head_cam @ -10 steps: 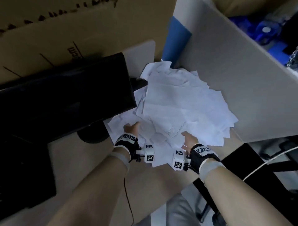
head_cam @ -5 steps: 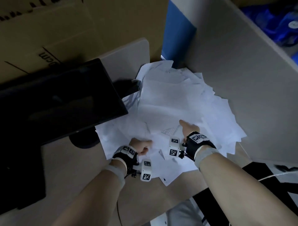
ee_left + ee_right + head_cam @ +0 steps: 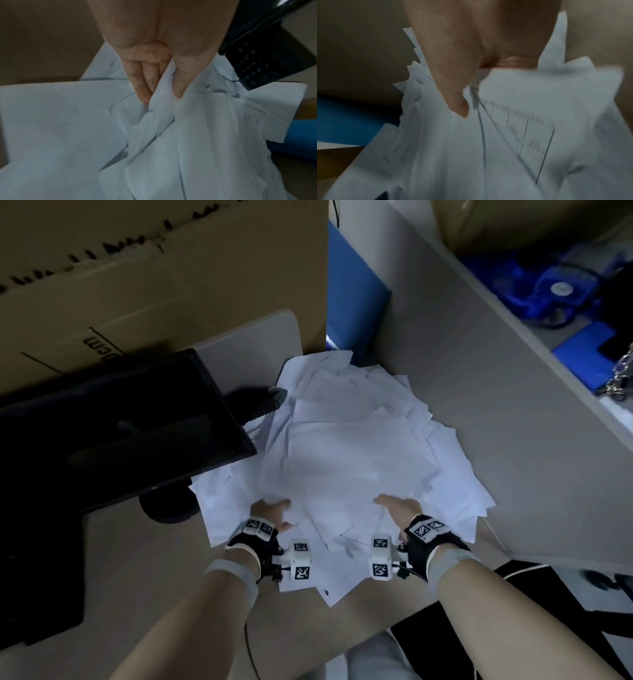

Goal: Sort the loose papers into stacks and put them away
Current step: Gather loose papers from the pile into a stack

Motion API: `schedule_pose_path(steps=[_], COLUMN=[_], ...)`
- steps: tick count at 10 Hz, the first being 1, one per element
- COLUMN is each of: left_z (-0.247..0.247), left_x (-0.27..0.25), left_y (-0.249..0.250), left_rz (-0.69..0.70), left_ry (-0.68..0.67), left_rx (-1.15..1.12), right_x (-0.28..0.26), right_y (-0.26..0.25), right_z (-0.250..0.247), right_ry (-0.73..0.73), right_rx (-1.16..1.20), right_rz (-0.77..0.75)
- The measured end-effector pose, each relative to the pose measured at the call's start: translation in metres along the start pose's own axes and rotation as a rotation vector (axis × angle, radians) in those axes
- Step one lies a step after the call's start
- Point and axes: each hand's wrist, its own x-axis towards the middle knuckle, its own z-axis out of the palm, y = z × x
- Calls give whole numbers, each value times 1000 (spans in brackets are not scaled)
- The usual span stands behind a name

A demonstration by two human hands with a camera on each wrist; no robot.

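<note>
Two bare hands grip a sprawling heap of loose white papers [image 3: 356,446] on a tan desk [image 3: 144,563].

A corrugated cardboard box [image 3: 154,275] fills the frame from 9 to 12 o'clock; a smooth beige partition [image 3: 496,422] runs from 12 to 4 o'clock, with a blue panel [image 3: 352,299] between them. A glossy black monitor [image 3: 113,426] on a round base stands at 9 o'clock. The thin, creased sheets, some printed with ruled tables, fan out mid-frame between monitor and partition. At 6 o'clock, the left hand [image 3: 270,511] pinches a crumpled fold between thumb and pressed-together fingers [image 3: 142,83]; the right hand [image 3: 399,506] clamps its thumb [image 3: 453,94] over sheets, its other fingers hidden beneath.
</note>
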Motion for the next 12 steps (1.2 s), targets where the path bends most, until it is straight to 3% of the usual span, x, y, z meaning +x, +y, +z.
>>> schedule_pose_path(steps=[1, 2, 3, 5, 6, 7, 8, 9, 10, 11, 12], left_z=[12, -3, -26, -36, -33, -34, -46, -61, -66, -60, -52], left_x=[-7, -15, -19, -20, -17, -8, -1, 0, 8, 11, 17], left_y=[-28, -51, -67, -95, -109, -127, -136, -129, -115, -106, -110], left_rz=[-99, -183, -230, -260, -281, -232, -15, 52, 113, 76, 57], left_ry=[1, -129, -167, -135, -142, -54, 253, 399, 219, 39, 54], left_rx=[-325, -288, -329, -436, -442, -320, -64, -61, -211, -273, -257], right_x=[-1, -5, -7, -15, -21, -27, -31, -37, -39, -36, -32], right_y=[-11, -13, -2, 22, 29, 27, 27, 31, 32, 39, 45], right_z=[8, 22, 40, 56, 61, 68, 76, 78, 76, 72, 71], right_ry=[111, 179, 204, 261, 280, 303, 340, 337, 310, 260, 255], right_rx=[148, 134, 84, -20, -11, 6, -18, -26, -65, -145, -205], right_rz=[-51, -66, -37, 70, 19, -31, -89, -98, -91, -142, -183])
